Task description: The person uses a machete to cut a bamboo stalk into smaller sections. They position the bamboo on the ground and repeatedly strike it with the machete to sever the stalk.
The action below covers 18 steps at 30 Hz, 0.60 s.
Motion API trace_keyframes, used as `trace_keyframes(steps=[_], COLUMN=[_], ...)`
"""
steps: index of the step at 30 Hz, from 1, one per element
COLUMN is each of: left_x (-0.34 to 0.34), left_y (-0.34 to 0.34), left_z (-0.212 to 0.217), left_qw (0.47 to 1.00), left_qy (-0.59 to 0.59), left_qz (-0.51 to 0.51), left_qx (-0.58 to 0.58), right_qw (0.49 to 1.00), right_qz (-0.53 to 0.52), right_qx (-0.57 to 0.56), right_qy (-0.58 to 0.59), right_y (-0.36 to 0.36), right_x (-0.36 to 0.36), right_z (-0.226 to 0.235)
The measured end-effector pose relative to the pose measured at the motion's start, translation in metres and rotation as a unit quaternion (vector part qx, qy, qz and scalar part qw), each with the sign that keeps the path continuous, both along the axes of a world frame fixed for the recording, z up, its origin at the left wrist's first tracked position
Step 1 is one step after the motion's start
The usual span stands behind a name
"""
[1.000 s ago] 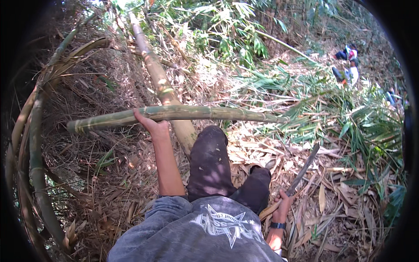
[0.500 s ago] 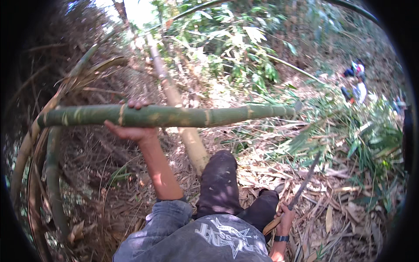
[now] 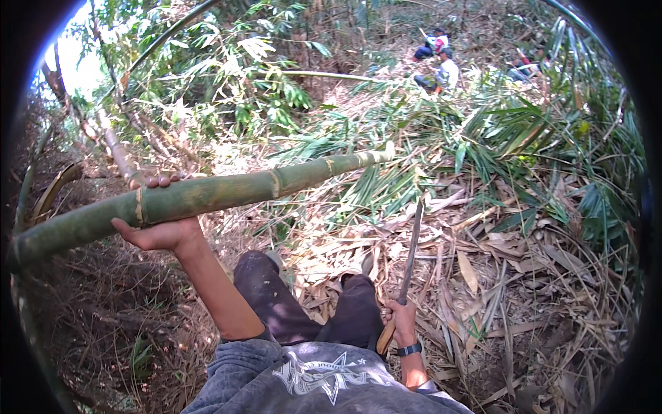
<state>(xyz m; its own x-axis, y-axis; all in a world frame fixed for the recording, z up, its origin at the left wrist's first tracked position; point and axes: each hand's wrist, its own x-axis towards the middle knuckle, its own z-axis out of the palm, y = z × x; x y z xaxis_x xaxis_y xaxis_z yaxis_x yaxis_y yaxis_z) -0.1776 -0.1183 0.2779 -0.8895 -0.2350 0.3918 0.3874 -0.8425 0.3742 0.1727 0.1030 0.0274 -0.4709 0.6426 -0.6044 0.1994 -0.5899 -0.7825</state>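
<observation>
Got my left hand (image 3: pixel 164 234) wrapped round the bamboo (image 3: pixel 227 192), held up across my front, thin end looks chopped already. Right hand (image 3: pixel 401 320) grips the knife (image 3: pixel 412 254), clear of it. Can't tell what's left.

Daylit | blown out at sky (image 3: pixel 81 69), far left | dappled across trousers (image 3: pixel 274 298), near | dim over brush (image 3: pixel 93 324), left | soft on people (image 3: pixel 449 72), far | ringed black at edges

White lettering (image 3: pixel 293 376) is printed across a star outline (image 3: pixel 334 396) on the front of the grey shirt (image 3: pixel 241 372). A smaller line of letters by the star is too small to read.
</observation>
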Motion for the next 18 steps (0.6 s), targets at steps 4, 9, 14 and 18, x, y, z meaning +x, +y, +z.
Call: trace_keyframes(steps=[4, 9, 14, 18], left_x=[0.004, -0.020, -0.038, -0.010], left_y=[0.049, 0.068, 0.046, 0.082], left_z=[0.034, 0.101, 0.179, 0.188], left_qw=[0.997, 0.948, 0.892, 0.924], left_qy=[0.027, 0.203, 0.272, 0.279], left_qz=[-0.064, -0.191, -0.244, 0.004], left_qx=[-0.034, -0.153, -0.265, -0.262], right_qw=[1.000, 0.997, 0.999, 0.999], right_qz=[-0.027, -0.072, -0.041, -0.028], right_qx=[-0.008, -0.012, -0.021, -0.024], right_qy=[-0.012, -0.013, 0.006, 0.010], right_y=[0.001, 0.007, 0.003, 0.002], right_x=[0.012, 0.023, 0.011, 0.010], right_z=[0.013, -0.002, -0.010, -0.013])
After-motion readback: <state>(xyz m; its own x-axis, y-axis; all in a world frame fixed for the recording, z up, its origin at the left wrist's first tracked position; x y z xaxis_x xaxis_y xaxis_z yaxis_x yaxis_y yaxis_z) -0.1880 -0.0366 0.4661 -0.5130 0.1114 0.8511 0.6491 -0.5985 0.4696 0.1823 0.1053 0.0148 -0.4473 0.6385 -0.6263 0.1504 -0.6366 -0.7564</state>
